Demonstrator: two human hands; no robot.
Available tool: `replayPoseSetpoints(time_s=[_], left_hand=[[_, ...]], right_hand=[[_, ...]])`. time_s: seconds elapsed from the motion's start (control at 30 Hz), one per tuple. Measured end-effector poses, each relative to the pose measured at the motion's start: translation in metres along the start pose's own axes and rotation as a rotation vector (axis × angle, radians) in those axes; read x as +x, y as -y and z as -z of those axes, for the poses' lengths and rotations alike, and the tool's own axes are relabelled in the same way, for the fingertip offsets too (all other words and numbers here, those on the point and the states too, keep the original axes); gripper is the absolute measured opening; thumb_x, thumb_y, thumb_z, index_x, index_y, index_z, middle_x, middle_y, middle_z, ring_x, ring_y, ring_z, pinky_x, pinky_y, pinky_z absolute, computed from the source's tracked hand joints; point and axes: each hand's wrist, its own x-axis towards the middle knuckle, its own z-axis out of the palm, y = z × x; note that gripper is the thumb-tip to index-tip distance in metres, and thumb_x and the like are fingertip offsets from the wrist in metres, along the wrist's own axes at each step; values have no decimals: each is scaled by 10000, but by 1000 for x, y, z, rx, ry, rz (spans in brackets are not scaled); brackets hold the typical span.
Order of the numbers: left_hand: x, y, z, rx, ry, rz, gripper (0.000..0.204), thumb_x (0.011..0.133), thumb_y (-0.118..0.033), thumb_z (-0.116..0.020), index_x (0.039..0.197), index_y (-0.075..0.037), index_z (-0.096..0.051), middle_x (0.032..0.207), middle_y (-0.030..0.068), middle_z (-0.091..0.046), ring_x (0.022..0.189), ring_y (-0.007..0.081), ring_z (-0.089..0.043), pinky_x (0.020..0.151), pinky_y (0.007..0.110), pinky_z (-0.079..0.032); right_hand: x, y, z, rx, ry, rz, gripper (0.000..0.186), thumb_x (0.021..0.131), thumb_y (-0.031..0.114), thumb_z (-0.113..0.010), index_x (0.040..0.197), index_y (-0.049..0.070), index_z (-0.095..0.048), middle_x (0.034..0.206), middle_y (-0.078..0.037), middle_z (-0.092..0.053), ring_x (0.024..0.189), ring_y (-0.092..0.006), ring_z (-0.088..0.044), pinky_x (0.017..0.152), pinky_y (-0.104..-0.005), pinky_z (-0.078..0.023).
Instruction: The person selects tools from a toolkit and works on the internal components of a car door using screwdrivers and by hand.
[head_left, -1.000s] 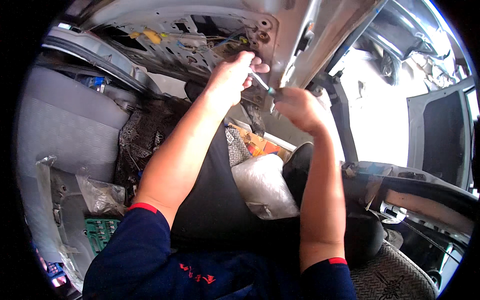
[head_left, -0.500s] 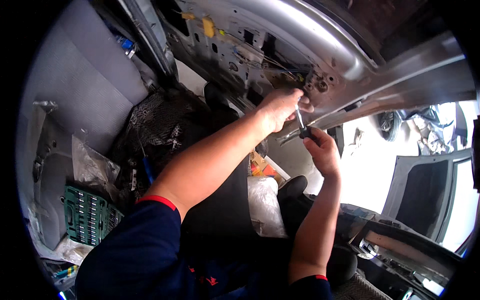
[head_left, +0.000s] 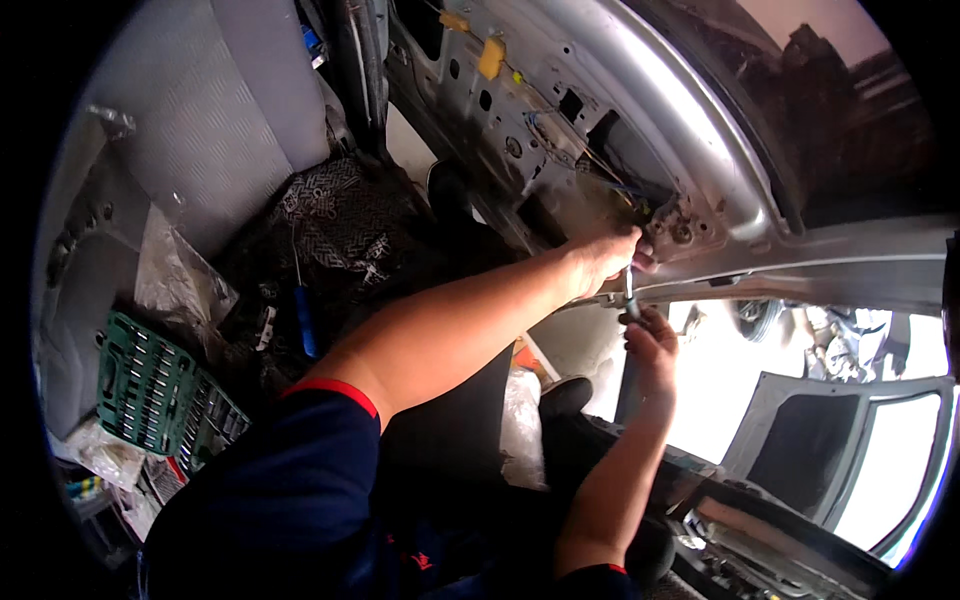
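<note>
My right hand [head_left: 652, 345] grips the dark handle of a screwdriver [head_left: 631, 306], its fingers bunched around the handle's near end. The metal shaft points up and away toward the lower corner of a stripped grey car door [head_left: 730, 228]. My left hand [head_left: 605, 258] reaches across to that same corner, with its fingers curled at the shaft's tip, against the door's inner panel. The tip and whatever the left fingers pinch are hidden. Wires and rods [head_left: 600, 165] run along the door panel just above the left hand.
An open green socket set [head_left: 145, 385] lies at the left, near clear plastic wrapping [head_left: 180, 265]. A blue-handled screwdriver [head_left: 306, 322] rests beside my left arm. The grey seat [head_left: 215, 90] is at upper left. Another car door [head_left: 800, 455] stands ajar at the right.
The view has turned, so the door and both hands sit differently in it. My right fingers have shifted from lying along the screwdriver handle to bunching around its end. The left hand stays at the door corner.
</note>
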Motion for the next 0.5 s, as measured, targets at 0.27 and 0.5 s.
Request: replayPoseSetpoints(time_s=[0.27,0.5], left_hand=[[7,0,1,-93,-47,49,275,1047,-392,-496,936,-185,-639,1024,-34,-705,787,81,-610,635,259,-408],[0,-5,1,7,46,-10,277,1062,-382,-439,1011,-187,-630,935,-44,-712,922,94,-697,686,284,-393]], right_hand=[[-30,86,-4,180,73,375,249,888,113,-699,1117,33,-642,956,-63,-688,696,-99,-554,640,-227,-449],[0,17,-17,-13,86,164,215,865,53,-683,1072,24,-632,971,-98,-714,871,-152,-652,767,-278,-512]])
